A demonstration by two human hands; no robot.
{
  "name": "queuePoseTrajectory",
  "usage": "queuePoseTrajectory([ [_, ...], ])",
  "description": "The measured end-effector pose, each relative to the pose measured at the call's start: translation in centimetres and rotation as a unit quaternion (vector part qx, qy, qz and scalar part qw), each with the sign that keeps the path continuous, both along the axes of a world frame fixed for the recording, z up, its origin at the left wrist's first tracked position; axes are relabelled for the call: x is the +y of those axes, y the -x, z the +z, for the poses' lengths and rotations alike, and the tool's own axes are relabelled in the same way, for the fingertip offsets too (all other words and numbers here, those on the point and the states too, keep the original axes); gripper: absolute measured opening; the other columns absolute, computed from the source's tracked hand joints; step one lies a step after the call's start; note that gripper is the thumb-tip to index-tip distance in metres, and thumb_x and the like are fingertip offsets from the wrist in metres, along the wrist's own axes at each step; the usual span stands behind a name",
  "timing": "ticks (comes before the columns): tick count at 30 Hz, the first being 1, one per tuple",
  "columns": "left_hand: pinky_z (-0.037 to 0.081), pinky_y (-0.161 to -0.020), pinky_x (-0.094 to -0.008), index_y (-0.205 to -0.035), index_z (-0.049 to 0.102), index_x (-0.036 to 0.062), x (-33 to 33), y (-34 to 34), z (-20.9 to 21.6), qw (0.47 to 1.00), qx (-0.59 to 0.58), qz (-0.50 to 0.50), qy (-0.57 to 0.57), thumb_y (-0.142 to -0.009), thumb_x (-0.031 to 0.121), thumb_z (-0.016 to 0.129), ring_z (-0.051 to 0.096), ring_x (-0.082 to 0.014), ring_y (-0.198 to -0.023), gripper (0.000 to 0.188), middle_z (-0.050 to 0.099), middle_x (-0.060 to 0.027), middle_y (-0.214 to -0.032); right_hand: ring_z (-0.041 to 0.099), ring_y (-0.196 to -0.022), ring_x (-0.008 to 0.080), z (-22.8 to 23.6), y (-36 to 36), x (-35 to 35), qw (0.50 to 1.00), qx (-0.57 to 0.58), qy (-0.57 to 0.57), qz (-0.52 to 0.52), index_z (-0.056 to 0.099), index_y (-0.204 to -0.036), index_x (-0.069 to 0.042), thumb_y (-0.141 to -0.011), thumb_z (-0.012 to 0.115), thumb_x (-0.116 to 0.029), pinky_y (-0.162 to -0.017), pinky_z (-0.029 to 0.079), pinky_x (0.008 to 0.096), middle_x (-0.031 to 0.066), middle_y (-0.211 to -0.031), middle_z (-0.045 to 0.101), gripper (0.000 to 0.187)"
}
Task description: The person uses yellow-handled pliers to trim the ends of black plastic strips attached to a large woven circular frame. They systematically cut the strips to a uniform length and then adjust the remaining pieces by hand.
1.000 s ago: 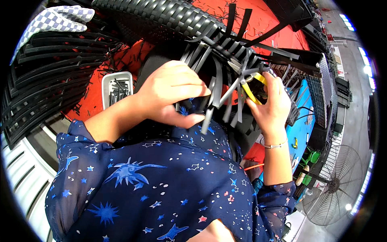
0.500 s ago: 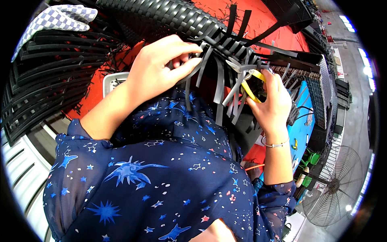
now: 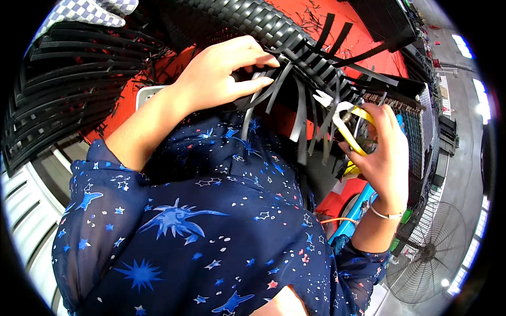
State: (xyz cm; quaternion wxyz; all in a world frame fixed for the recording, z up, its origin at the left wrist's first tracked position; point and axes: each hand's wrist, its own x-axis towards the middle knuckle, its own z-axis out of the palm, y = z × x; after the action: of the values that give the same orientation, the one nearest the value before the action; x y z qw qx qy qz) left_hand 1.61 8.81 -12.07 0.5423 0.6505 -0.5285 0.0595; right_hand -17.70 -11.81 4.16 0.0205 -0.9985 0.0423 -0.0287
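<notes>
A black woven plastic piece (image 3: 263,23) runs across the top, with loose flat strips (image 3: 299,113) hanging from its near edge. Beside these strips is my left hand (image 3: 224,73), its index finger and thumb apart with a gap between them. Its fingertips reach the woven edge, and one strip hangs below the thumb; the curled fingers behind are partly hidden. Further right, my right hand (image 3: 387,147) grips yellow-handled snips (image 3: 345,129). Their metal jaws are parted, point toward the strips and have no strip visibly between them.
Black slatted woven work (image 3: 79,79) stands at the left, below a checkered gloved hand (image 3: 100,11). Scraps lie on a red surface (image 3: 295,8). A grey tray (image 3: 147,95) shows behind my left forearm. A large fan (image 3: 428,253) stands at the right.
My right hand has moved right and slightly down with the snips, whose jaws have drawn away from the strips. My left hand appears slightly higher and further right, still beside the woven edge.
</notes>
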Motion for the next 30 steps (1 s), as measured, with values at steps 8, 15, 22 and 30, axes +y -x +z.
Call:
queuePoseTrajectory([
  [8,0.053,-0.076,-0.0297,-0.112,0.070,0.0022,-0.5,-0.6,0.2,0.999,-0.030,-0.013,0.012,-0.083,0.006,0.077,0.065,-0.0207,-0.085,0.030,0.066,-0.0094,-0.094,0.052,-0.079,0.0125,5.4,2.4,1.4,0.996,-0.055,-0.070,0.013,0.054,-0.129,0.000,-0.062,0.082,0.003,-0.072,0.046,0.0261,0.0085,-0.116,0.060,0.073],
  [15,0.051,-0.069,-0.0280,-0.112,0.073,0.0034,-0.3,-0.1,0.4,0.999,-0.012,0.039,0.015,-0.086,0.008,0.075,0.063,-0.0169,-0.074,0.026,0.065,-0.0077,-0.083,0.056,-0.073,0.0131,1.1,-0.9,1.2,0.982,-0.163,-0.031,0.087,0.057,-0.128,-0.001,-0.064,0.090,-0.006,-0.067,0.049,0.0249,0.0052,-0.102,0.064,0.072],
  [22,0.051,-0.061,-0.0353,-0.114,0.073,0.0110,-2.3,-0.3,-0.2,0.992,-0.097,0.075,-0.038,-0.088,0.020,0.072,0.064,-0.0258,-0.066,0.028,0.063,-0.0092,-0.079,0.065,-0.082,0.0289,-4.5,-1.7,-1.3,0.994,-0.036,0.098,-0.012,0.057,-0.125,-0.013,-0.066,0.084,-0.012,-0.070,0.054,0.0379,0.0099,-0.098,0.062,0.065],
  [30,0.054,-0.064,-0.0353,-0.111,0.073,0.0108,-2.2,-0.3,-0.3,0.992,-0.097,0.073,-0.031,-0.088,0.018,0.071,0.067,-0.0281,-0.071,0.025,0.067,-0.0097,-0.084,0.068,-0.081,0.0287,-4.9,-2.2,-0.9,0.987,-0.070,0.140,-0.022,0.059,-0.124,-0.016,-0.068,0.082,-0.014,-0.070,0.054,0.0374,0.0066,-0.098,0.064,0.061],
])
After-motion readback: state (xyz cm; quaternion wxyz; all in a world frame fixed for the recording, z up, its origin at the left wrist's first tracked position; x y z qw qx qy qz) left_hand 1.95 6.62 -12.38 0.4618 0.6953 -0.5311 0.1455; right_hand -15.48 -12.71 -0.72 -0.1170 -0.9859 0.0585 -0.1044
